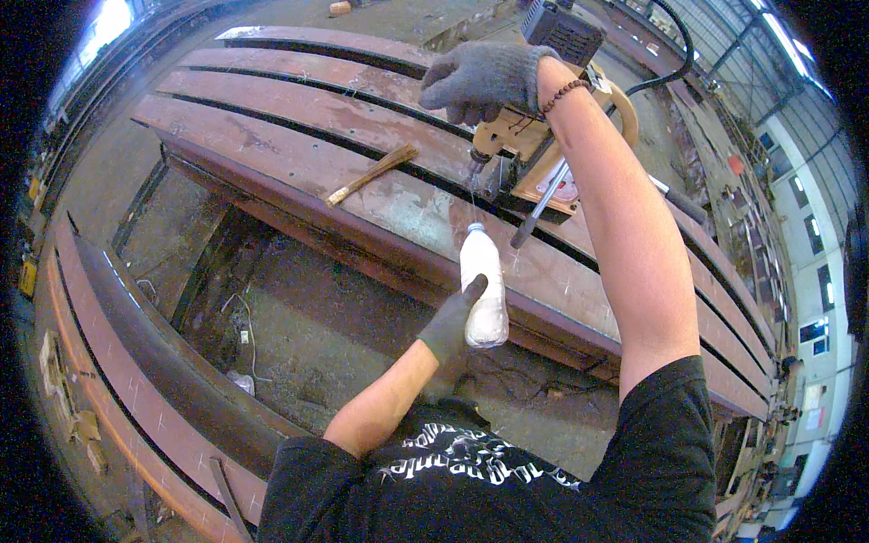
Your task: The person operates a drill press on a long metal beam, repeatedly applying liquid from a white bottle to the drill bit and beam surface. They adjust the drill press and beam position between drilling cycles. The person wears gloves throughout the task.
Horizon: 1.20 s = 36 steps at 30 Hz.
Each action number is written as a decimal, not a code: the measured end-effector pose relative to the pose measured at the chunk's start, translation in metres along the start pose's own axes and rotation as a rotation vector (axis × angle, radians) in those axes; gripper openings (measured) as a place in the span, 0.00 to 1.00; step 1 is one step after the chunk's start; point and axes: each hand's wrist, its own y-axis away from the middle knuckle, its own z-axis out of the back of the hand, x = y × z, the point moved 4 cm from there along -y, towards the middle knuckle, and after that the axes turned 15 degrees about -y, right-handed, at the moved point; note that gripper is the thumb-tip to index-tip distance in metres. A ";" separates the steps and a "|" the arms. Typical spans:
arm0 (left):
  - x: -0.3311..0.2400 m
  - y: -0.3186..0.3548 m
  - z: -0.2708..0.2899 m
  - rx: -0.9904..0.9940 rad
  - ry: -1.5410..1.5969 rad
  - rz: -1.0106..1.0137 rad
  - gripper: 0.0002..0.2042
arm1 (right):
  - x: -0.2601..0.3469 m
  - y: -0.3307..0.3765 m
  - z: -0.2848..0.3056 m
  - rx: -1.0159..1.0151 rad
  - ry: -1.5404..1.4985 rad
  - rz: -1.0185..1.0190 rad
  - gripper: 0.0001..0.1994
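Note:
My left hand [450,324], in a dark glove, is wrapped round a clear plastic bottle [489,288] of white liquid. The bottle tilts away from me, its light blue cap [475,227] toward the drill. A thin stream runs between the cap and the area under the chuck [478,161]. Above the drill press [541,163], my right hand [489,83] in a grey knitted glove has its fingers curled down; whatever they hold is hidden. One feed lever [540,206] of the drill points down toward me. A brush [371,175] with a pale handle lies left of the wet patch.
The drill stands on long rusty steel beams [272,127] with dark gaps between them. Another curved beam [154,362] lies at the lower left. A black cable [681,54] arches from the drill motor [563,32]. A white cord [249,339] lies on the floor.

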 end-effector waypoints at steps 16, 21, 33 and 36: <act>-0.004 0.000 -0.001 0.054 -0.027 -0.065 0.36 | 0.001 -0.003 -0.003 0.018 -0.007 0.018 0.29; -0.003 0.001 0.000 0.047 -0.037 -0.060 0.37 | 0.000 -0.005 -0.004 0.016 0.024 -0.007 0.29; -0.003 0.002 0.000 0.045 0.007 -0.041 0.34 | 0.001 -0.005 -0.008 0.016 -0.013 -0.007 0.28; -0.003 0.002 0.000 0.072 0.042 -0.026 0.33 | -0.001 -0.006 -0.008 0.029 -0.049 -0.010 0.28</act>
